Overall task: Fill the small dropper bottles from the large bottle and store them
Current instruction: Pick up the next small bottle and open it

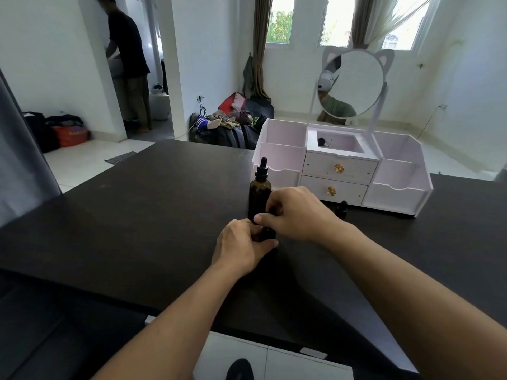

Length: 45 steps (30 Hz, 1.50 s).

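A large dark amber dropper bottle [259, 192] with a black cap stands upright on the dark table [137, 215]. Just in front of it my left hand [241, 246] grips a small dark dropper bottle [266, 233], mostly hidden by my fingers. My right hand [297, 212] comes in from the right, and its fingers pinch the black top of that small bottle. A second small dark dropper bottle [341, 208] stands to the right, close to the front of the white organizer [397, 193].
The white organizer has open side compartments, two drawers with gold knobs [339, 168], a top tray holding a small dark item [321, 142], and a round cat-ear mirror [354, 83]. A person stands in the far doorway on the left. Bags lie on the floor beyond the table.
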### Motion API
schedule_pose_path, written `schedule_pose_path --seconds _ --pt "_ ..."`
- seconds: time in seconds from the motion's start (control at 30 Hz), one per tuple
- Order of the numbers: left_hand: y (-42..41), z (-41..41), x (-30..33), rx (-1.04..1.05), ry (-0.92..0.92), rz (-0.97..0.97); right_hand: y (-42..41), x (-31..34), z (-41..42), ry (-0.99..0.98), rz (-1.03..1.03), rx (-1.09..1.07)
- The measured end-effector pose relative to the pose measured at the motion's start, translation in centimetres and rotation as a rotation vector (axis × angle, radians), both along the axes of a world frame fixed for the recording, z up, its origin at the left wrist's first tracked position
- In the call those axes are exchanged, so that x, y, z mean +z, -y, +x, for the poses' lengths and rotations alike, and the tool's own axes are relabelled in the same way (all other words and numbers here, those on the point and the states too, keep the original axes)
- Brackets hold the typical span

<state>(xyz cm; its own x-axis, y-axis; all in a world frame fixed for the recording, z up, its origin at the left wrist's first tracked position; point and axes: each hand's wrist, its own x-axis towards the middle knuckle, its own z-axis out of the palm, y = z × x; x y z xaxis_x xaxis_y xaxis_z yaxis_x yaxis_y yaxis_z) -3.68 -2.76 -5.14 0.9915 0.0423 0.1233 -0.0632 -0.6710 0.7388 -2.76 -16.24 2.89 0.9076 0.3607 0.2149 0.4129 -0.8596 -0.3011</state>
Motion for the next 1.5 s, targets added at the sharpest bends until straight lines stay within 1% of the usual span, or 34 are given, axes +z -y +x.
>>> schedule_pose_path --seconds 0.17,0.27,0.33,0.43,0.63,0.73,0.93,1.03,1.1,1.2,1.33,1.5 --pt "0.0 -0.1 0.3 0.011 0.011 0.021 -0.3 0.7 0.0 -0.097 -0.055 0.098" --pt "0.0 -0.1 0.3 0.012 0.007 0.002 -0.2 1.1 -0.1 -0.138 -0.006 0.147" --pt "-0.1 -0.2 0.2 0.009 0.009 0.009 -0.2 0.9 -0.1 -0.095 0.019 0.103" --pt "0.0 -0.1 0.2 0.005 0.007 0.029 -0.3 0.4 -0.1 -0.015 -0.066 0.035" --pt "-0.1 -0.1 0.3 -0.002 0.033 0.095 -0.4 1.4 -0.4 0.011 -0.081 0.146" --pt "-0.2 0.1 -0.1 -0.025 0.031 0.059 0.0 2.5 -0.6 0.043 -0.004 0.177" --pt "-0.2 0.3 -0.5 0.001 0.024 0.052 2.2 4.1 -0.8 0.115 0.215 0.040" --pt "-0.1 0.3 -0.4 0.017 0.066 0.057 4.0 2.6 -1.5 0.197 0.279 -0.102" --pt "-0.1 0.3 -0.5 0.013 0.084 0.062 5.0 0.8 -2.2 0.205 0.317 -0.212" --pt "-0.1 0.3 -0.6 0.020 0.115 0.063 5.6 -1.9 -3.2 0.172 0.314 -0.339" --pt "0.0 0.3 -0.6 0.026 0.145 0.047 5.1 -3.9 -3.5 0.092 0.267 -0.434" --pt "0.1 0.3 -0.6 0.032 0.161 0.016 4.3 -4.4 -3.1 0.120 0.185 -0.493"
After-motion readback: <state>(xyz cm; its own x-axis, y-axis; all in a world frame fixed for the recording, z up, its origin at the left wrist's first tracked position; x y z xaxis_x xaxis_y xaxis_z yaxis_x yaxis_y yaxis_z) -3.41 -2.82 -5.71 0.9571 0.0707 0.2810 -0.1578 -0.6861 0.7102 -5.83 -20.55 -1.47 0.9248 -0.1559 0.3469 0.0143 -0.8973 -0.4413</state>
